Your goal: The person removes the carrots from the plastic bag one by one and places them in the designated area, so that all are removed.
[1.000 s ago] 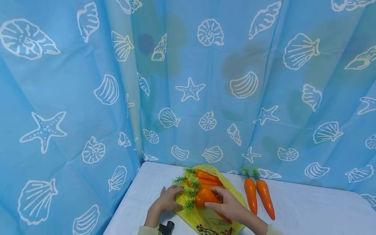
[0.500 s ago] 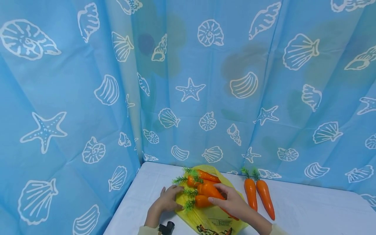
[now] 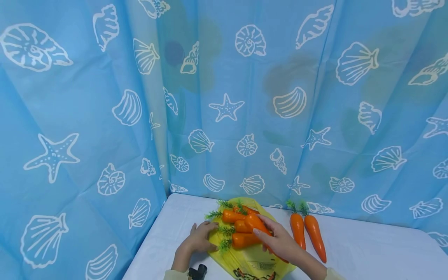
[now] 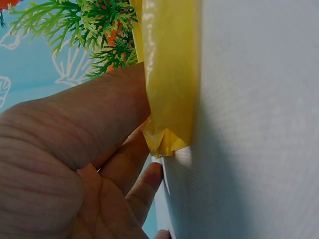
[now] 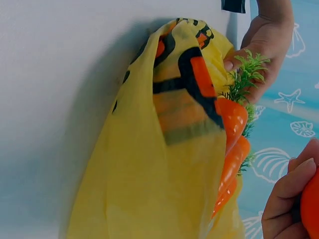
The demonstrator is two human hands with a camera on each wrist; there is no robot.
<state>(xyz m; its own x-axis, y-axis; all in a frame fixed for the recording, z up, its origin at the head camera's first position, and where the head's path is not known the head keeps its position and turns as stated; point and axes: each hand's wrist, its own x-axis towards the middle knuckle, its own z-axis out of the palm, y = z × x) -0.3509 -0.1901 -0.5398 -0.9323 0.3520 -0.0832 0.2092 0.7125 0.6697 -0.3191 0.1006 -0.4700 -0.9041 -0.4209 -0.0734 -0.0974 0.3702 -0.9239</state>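
Observation:
My right hand point(image 3: 280, 241) grips an orange carrot point(image 3: 254, 222) over the pile, its thumb and fingers curled round the side. In the right wrist view the carrot point(image 5: 311, 204) is cut off at the frame's edge. Several more carrots point(image 3: 241, 240) with leafy green tops lie on a yellow plastic bag point(image 3: 227, 258). At the bag's left edge is my left hand point(image 3: 202, 238), holding it with the thumb inside the rim. The left wrist view shows the bag point(image 4: 172, 64) hanging past the thumb, fingertips partly hidden behind it.
Two carrots lie side by side right of the bag, a nearer one point(image 3: 297, 229) and an outer one point(image 3: 315, 235). A small black object point(image 3: 198, 272) is by my left wrist. A blue shell-print curtain point(image 3: 227, 155) borders the white table point(image 3: 367, 249).
My right hand has shifted a little right and toward me, drawing the gripped carrot across the pile. Other carrots have settled into new positions. The left hand has stayed in place.

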